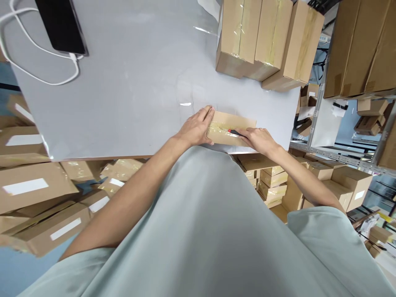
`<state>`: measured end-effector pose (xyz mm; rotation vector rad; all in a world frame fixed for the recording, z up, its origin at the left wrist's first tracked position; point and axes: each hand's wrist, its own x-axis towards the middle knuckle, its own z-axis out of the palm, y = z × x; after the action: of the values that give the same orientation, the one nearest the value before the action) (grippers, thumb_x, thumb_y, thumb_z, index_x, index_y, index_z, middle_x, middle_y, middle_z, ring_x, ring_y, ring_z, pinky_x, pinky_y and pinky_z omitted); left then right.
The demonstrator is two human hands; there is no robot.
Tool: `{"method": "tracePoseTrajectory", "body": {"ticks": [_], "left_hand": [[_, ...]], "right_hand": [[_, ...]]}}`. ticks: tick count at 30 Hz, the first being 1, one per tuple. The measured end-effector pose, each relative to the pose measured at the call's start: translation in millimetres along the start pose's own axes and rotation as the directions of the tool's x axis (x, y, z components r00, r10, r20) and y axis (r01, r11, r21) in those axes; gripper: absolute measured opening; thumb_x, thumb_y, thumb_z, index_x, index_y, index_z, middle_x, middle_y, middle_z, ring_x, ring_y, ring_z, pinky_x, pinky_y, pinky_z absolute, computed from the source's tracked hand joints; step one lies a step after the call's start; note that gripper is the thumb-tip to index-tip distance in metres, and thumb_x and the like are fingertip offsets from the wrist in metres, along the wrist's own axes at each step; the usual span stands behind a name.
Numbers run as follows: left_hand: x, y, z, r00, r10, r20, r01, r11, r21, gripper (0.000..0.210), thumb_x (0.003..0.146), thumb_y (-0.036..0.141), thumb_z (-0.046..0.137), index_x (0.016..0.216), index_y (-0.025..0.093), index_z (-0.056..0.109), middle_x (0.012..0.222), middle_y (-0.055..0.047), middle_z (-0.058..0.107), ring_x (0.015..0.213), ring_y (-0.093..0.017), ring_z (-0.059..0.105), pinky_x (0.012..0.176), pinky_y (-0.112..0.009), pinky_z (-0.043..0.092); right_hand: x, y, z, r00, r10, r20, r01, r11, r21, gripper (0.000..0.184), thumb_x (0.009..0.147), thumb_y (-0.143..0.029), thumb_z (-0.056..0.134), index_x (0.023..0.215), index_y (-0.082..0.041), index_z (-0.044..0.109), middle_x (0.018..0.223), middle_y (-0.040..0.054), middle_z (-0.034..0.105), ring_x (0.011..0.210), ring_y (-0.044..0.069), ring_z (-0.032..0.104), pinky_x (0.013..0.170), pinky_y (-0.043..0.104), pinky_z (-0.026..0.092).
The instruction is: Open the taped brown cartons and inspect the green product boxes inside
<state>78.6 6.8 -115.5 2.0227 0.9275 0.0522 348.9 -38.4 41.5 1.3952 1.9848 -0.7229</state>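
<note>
A small cardboard box (232,119) with clear tape along its top lies near the front edge of the grey table. My left hand (198,126) grips its left end, fingers at the far corner and thumb at the near one. In my right hand (258,138) is a black and red utility knife (234,132), its tip pointing left over the taped middle of the box. My right fingers wrap the handle and hide part of it. They rest at the box's right end.
Three taped cardboard boxes (256,39) stand at the table's back right. A black phone (62,27) with a white cable (51,83) lies at the back left. Labelled cartons (35,185) crowd the floor at left. Small boxes (274,183) and metal shelving (340,154) are at right.
</note>
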Motion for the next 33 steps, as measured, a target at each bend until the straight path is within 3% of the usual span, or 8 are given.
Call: {"method": "tracePoseTrajectory", "body": {"ticks": [6,14,18,23,28,33], "left_hand": [[0,1,-1.8,1.0,-0.002,0.011,0.002,1.0,0.004,0.161,0.067,0.06,0.105,0.186,0.015,0.005,0.19,-0.029,0.014,0.175,-0.053,0.022,0.14,-0.063,0.032],[-1,5,-4.7,0.999,-0.021,0.037,0.021,1.0,0.017,0.163,0.068,0.059,0.105,0.186,0.015,0.002,0.19,-0.03,0.011,0.175,-0.053,0.022,0.14,-0.063,0.032],[-2,10,-6.4,0.998,-0.049,0.042,0.048,0.998,0.036,0.164,0.067,0.057,0.106,0.186,0.014,0.001,0.191,-0.03,0.01,0.176,-0.052,0.022,0.141,-0.061,0.032],[-2,15,-11.2,0.994,-0.087,0.061,0.083,0.995,0.062,0.16,0.068,0.06,0.105,0.186,0.016,0.006,0.191,-0.027,0.014,0.175,-0.051,0.026,0.141,-0.059,0.034],[-4,10,-10.5,0.997,-0.072,0.029,0.07,0.997,0.041,0.159,0.065,0.063,0.105,0.186,0.019,0.011,0.19,-0.026,0.018,0.172,-0.052,0.031,0.14,-0.059,0.037],[-2,5,-5.6,0.999,-0.038,0.005,0.037,0.999,0.017,0.159,0.064,0.066,0.105,0.186,0.021,0.013,0.189,-0.025,0.021,0.169,-0.053,0.036,0.137,-0.061,0.04]], "right_hand": [[3,2,-8,0.999,-0.038,0.0,0.038,0.999,-0.024,0.05,0.124,-0.036,0.041,0.172,-0.032,0.055,0.138,0.0131,0.084,0.114,0.03,0.079,0.085,0.035,0.052],[3,7,-7,0.998,-0.066,0.001,0.066,0.998,-0.005,0.051,0.123,-0.034,0.041,0.173,-0.032,0.053,0.148,0.0128,0.08,0.125,0.03,0.077,0.089,0.034,0.053],[15,-1,-6,0.998,-0.053,0.041,0.055,0.997,-0.051,0.051,0.123,-0.035,0.041,0.173,-0.031,0.053,0.14,0.0166,0.082,0.119,0.032,0.079,0.09,0.037,0.053],[16,-10,-13,0.995,0.005,0.102,0.009,0.99,-0.143,0.054,0.118,-0.02,0.042,0.172,-0.025,0.051,0.13,0.0231,0.082,0.114,0.033,0.081,0.091,0.039,0.052],[-21,25,-5,0.987,0.11,0.117,-0.081,0.971,-0.227,0.054,0.117,-0.018,0.043,0.168,-0.026,0.058,0.122,0.0218,0.084,0.105,0.032,0.081,0.086,0.039,0.049],[-57,67,14,0.971,0.225,0.082,-0.202,0.954,-0.221,0.048,0.121,-0.033,0.044,0.167,-0.035,0.06,0.125,0.0176,0.083,0.101,0.031,0.08,0.081,0.037,0.047]]}}
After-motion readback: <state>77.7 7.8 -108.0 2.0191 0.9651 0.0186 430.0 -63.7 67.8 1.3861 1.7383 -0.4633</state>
